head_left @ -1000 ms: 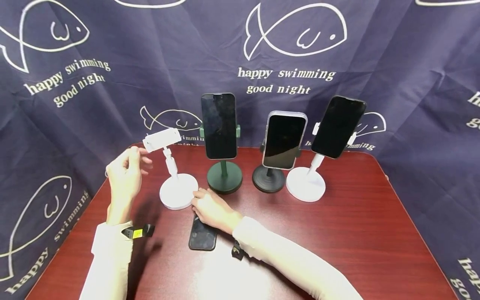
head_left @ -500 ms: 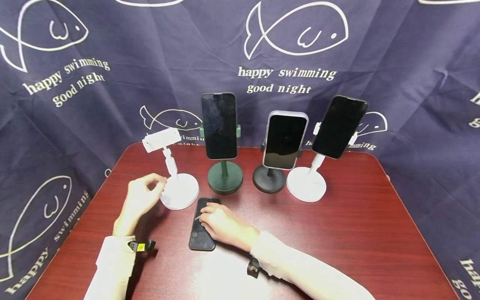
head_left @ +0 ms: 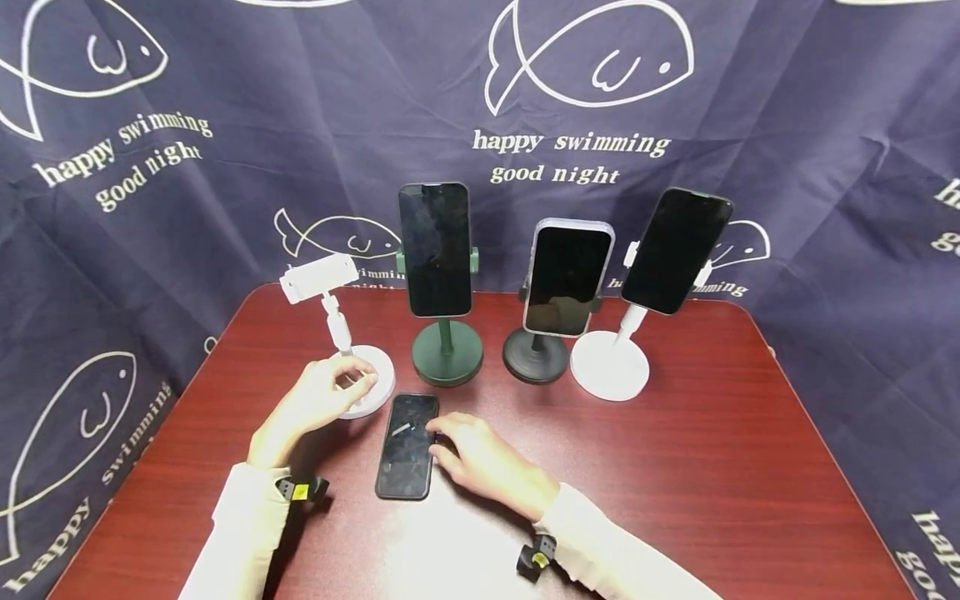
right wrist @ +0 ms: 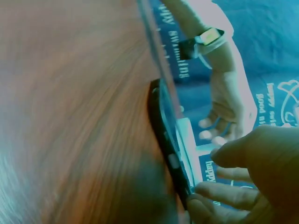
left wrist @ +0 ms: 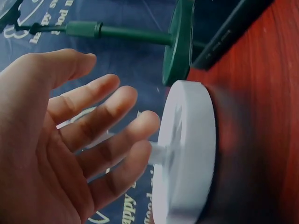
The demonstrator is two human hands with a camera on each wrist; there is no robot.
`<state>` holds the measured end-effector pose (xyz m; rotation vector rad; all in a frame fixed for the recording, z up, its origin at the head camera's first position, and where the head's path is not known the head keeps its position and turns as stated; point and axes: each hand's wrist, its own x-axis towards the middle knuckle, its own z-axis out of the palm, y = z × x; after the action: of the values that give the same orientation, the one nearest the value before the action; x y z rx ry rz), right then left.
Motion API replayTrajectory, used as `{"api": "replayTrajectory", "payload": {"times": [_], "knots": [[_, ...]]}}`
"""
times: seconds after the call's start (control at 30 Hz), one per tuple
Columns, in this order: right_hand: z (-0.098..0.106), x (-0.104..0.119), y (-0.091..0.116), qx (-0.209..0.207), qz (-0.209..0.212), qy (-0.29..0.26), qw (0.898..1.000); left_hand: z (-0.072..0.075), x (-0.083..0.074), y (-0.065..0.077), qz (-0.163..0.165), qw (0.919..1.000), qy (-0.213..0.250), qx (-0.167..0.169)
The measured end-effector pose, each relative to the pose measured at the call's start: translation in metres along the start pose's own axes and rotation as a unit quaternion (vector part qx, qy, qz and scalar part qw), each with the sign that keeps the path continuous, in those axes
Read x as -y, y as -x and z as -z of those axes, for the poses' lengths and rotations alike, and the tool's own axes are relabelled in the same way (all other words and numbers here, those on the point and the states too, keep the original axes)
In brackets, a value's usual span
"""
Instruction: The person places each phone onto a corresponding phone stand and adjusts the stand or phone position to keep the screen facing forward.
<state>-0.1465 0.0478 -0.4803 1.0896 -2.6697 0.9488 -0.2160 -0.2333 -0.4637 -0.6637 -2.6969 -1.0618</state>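
Note:
A black phone (head_left: pixel 407 454) lies face up on the table at the centre front. My right hand (head_left: pixel 491 458) is at its right long edge, fingers loosely bent; in the right wrist view fingertips (right wrist: pixel 201 205) reach the phone's near end, and contact is hard to tell. Over the round base (head_left: pixel 382 379) of a white phone stand, whose clamp (head_left: pixel 321 279) carries no phone, hovers my left hand (head_left: pixel 318 396). In the left wrist view its fingers (left wrist: pixel 107 114) are spread and relaxed beside the stand's base (left wrist: pixel 196 149), with nothing in the palm.
Behind stand three holders with phones: a green stand (head_left: pixel 447 354) with a dark phone (head_left: pixel 437 250), a black stand (head_left: pixel 536 357) with a pale-edged phone (head_left: pixel 568 279), and a white stand (head_left: pixel 611 367) with a tilted phone (head_left: pixel 675 250). A fish-print cloth (head_left: pixel 360 108) hangs behind the red table (head_left: pixel 697 450).
My left hand has come down from beside the white clamp to above the base. My right hand has slid from the phone's top end to its right edge, uncovering the screen.

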Motion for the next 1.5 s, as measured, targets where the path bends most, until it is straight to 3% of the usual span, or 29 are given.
{"api": "replayTrajectory", "payload": {"times": [0.17,0.4,0.57,0.63,0.87,1.0,1.33,1.5], "knots": [[0.002,0.006,0.004,0.01,-0.072,-0.074,0.995,-0.008,-0.005,-0.011,-0.021,0.9995,0.013,0.021],[-0.003,0.008,0.011,-0.01,-0.106,-0.06,0.993,-0.024,-0.022,-0.024,-0.019,0.9956,-0.089,0.023],[-0.006,0.012,0.015,0.0,-0.12,-0.061,0.991,-0.036,-0.03,-0.033,-0.009,0.9975,-0.042,0.056],[-0.009,0.015,0.016,0.004,-0.121,-0.061,0.991,-0.04,-0.032,-0.034,-0.007,0.9976,-0.038,0.058],[-0.015,0.023,0.018,-0.003,-0.092,-0.015,0.996,-0.045,-0.035,-0.037,-0.008,0.9938,-0.095,0.057],[-0.018,0.026,0.02,-0.003,-0.096,0.002,0.995,-0.047,-0.037,-0.039,-0.008,0.9931,-0.092,0.072],[-0.02,0.032,0.023,0.017,-0.095,0.011,0.995,-0.046,-0.047,-0.029,0.029,0.981,-0.112,0.155],[-0.022,0.031,0.026,0.017,-0.095,0.042,0.994,-0.05,-0.052,-0.028,0.016,0.981,-0.107,0.161]]}}
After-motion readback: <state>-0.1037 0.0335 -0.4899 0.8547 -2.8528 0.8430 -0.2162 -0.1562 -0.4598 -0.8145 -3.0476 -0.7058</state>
